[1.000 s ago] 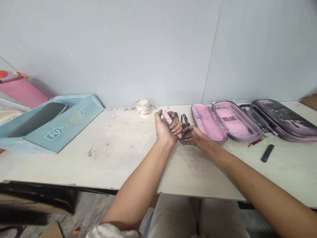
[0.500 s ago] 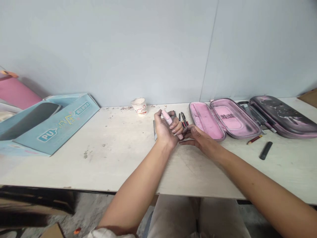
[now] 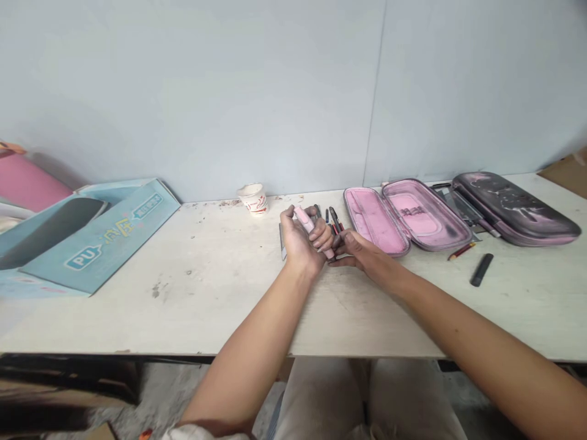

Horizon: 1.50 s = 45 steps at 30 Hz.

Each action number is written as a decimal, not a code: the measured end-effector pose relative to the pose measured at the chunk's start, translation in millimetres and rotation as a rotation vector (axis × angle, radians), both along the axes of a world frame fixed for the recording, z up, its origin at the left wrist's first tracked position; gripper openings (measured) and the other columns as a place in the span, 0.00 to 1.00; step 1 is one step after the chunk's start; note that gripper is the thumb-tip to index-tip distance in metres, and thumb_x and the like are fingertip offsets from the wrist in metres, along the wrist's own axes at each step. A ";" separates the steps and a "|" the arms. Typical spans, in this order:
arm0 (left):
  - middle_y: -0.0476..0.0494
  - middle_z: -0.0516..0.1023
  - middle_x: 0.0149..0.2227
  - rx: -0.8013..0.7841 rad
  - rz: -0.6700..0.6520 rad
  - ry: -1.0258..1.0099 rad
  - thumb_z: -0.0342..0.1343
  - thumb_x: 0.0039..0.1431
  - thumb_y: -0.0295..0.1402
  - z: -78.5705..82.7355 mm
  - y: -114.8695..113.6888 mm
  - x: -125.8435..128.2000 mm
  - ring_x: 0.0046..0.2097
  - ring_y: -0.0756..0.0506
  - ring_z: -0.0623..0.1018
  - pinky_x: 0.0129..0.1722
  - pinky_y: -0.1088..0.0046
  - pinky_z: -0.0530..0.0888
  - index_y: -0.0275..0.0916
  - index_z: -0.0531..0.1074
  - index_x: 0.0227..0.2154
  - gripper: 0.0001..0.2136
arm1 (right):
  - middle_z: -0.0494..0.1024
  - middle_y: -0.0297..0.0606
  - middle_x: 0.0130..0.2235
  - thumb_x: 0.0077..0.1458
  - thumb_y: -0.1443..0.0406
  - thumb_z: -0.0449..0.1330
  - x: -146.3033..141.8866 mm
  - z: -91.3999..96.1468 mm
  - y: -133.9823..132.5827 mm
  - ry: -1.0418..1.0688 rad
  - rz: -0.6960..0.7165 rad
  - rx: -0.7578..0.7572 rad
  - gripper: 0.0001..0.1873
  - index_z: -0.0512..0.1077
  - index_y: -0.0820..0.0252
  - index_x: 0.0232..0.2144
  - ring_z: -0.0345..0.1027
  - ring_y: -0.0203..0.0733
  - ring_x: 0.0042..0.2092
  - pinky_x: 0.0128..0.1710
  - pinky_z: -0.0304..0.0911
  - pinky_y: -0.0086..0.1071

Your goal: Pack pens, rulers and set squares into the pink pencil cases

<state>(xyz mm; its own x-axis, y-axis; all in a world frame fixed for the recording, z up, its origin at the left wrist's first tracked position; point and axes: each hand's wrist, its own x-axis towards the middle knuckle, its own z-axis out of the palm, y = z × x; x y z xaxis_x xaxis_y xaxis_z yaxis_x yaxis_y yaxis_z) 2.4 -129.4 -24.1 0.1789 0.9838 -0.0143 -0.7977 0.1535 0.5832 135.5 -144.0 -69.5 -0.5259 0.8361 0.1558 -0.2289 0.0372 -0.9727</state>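
My left hand point(image 3: 305, 244) is closed around a pink marker pen point(image 3: 304, 218), which slants down to the right through its fingers. Beside it, my right hand point(image 3: 355, 250) has its thumb and fingers curled in at the pen's lower end, touching or almost touching my left fingers. Whatever lies between those right fingertips is hidden. Just behind both hands are several dark and red pens point(image 3: 334, 215). The flat grey edge of something point(image 3: 282, 241) shows left of my left hand.
An open pink pencil case point(image 3: 376, 241) lies right of my hands, with a closed black-and-pink case point(image 3: 518, 205) beyond. A short pencil point(image 3: 461, 251) and black marker point(image 3: 482, 269) lie nearer. Left are a paper cup point(image 3: 254, 200) and blue box point(image 3: 101, 244). A wall point(image 3: 275, 91) backs the table.
The view has shifted slightly, so the cases and box sit a little further left. Both hands stay together, the left still around the pink marker pen.
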 end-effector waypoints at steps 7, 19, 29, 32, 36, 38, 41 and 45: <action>0.57 0.48 0.11 0.014 0.020 0.019 0.38 0.55 0.46 -2.0 0.5 0.5 0.11 0.54 0.50 0.11 0.80 0.49 0.39 0.64 0.22 0.18 | 0.65 0.34 0.35 0.53 0.49 0.52 -2.7 6.6 -4.3 -0.057 -0.044 0.044 0.19 0.60 0.58 0.33 0.63 0.36 0.39 0.42 0.64 0.38; 0.50 0.69 0.23 0.189 0.115 0.492 0.47 0.55 0.46 27.5 7.6 44.1 0.24 0.52 0.71 0.22 0.80 0.67 0.38 0.67 0.30 0.15 | 0.68 0.30 0.27 0.50 0.56 0.55 12.9 21.6 5.8 -0.255 -0.416 0.164 0.13 0.60 0.57 0.33 0.63 0.34 0.26 0.23 0.59 0.29; 0.42 0.76 0.33 0.505 0.066 1.092 0.37 0.59 0.50 4.1 35.8 81.0 0.41 0.45 0.74 0.44 0.69 0.69 0.38 0.71 0.33 0.23 | 0.75 0.41 0.31 0.56 0.54 0.48 51.6 42.4 19.1 -0.619 -0.875 0.388 0.17 0.68 0.57 0.39 0.69 0.44 0.33 0.33 0.60 0.36; 0.39 0.75 0.37 0.780 0.047 1.585 0.37 0.61 0.44 -10.7 40.8 79.1 0.45 0.42 0.72 0.50 0.63 0.64 0.38 0.70 0.33 0.20 | 0.75 0.50 0.34 0.57 0.57 0.44 70.3 41.2 26.8 -0.969 -1.050 0.426 0.20 0.70 0.62 0.38 0.68 0.50 0.37 0.36 0.58 0.40; 0.37 0.72 0.41 0.945 0.012 2.057 0.38 0.61 0.43 -19.5 37.5 72.7 0.46 0.40 0.71 0.50 0.59 0.63 0.38 0.70 0.36 0.18 | 0.75 0.57 0.34 0.57 0.58 0.44 97.1 32.2 35.6 -1.195 -1.201 0.454 0.23 0.73 0.67 0.35 0.65 0.56 0.42 0.40 0.54 0.46; 0.38 0.71 0.42 0.962 0.036 2.154 0.41 0.59 0.44 -19.6 32.6 68.1 0.46 0.40 0.71 0.50 0.58 0.63 0.38 0.69 0.38 0.17 | 0.75 0.59 0.35 0.57 0.58 0.44 106.9 25.6 37.9 -1.234 -1.270 0.467 0.24 0.74 0.68 0.34 0.63 0.58 0.44 0.42 0.52 0.49; 0.38 0.71 0.42 0.952 0.066 2.197 0.41 0.59 0.43 -18.7 25.0 59.5 0.47 0.40 0.71 0.50 0.56 0.62 0.39 0.69 0.38 0.16 | 0.74 0.61 0.36 0.56 0.57 0.45 114.7 16.0 39.0 -1.295 -1.322 0.457 0.25 0.75 0.70 0.34 0.61 0.60 0.45 0.41 0.50 0.50; 0.40 0.70 0.45 0.914 0.126 2.100 0.41 0.60 0.39 -16.8 18.9 41.1 0.49 0.42 0.69 0.51 0.60 0.63 0.40 0.68 0.40 0.14 | 0.72 0.62 0.37 0.54 0.58 0.48 114.3 7.5 38.7 -1.437 -1.257 0.452 0.23 0.75 0.72 0.33 0.61 0.61 0.44 0.39 0.50 0.49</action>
